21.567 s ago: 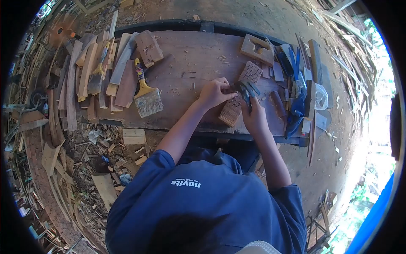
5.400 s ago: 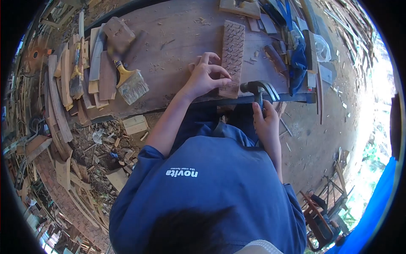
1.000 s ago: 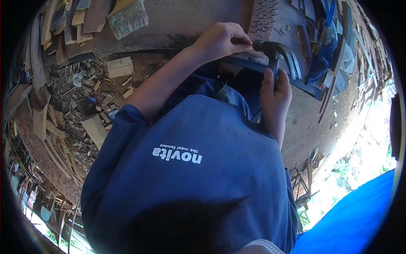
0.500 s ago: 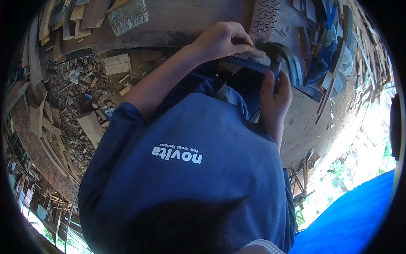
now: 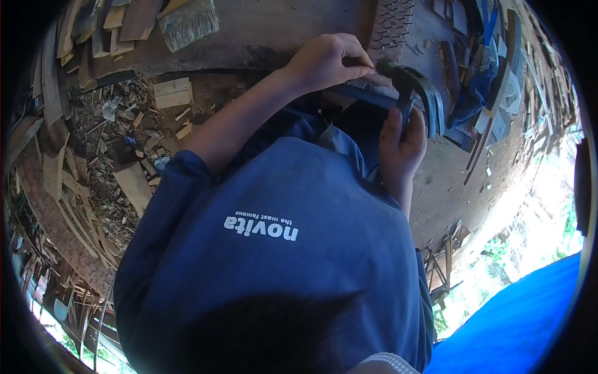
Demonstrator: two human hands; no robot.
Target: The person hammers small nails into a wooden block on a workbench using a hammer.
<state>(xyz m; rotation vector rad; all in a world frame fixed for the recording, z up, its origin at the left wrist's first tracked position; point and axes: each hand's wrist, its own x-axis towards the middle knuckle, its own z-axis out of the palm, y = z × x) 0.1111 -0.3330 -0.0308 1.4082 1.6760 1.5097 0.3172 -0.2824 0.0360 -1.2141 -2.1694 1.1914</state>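
My left hand (image 5: 333, 59) is pinched closed at the near end of a wooden board (image 5: 381, 47); what its fingertips hold is too small to make out. Several rows of nails (image 5: 392, 23) stand up from the board's far part. My right hand (image 5: 403, 144) is wrapped round the handle of a claw hammer (image 5: 414, 84). The hammer's striking face is close to my left fingertips, just right of them, and its claw points right and down.
A wide brush (image 5: 189, 25) lies at the upper left beside wood pieces (image 5: 140, 20). Wood scraps (image 5: 172, 93) litter the ground at left. On the right are a blue cloth (image 5: 473, 96) and thin strips. A blue sheet (image 5: 514, 321) fills the lower right.
My right hand has shifted slightly left and down, and the hammer has tilted a little. My left hand has stayed almost in the same place, still pinched.
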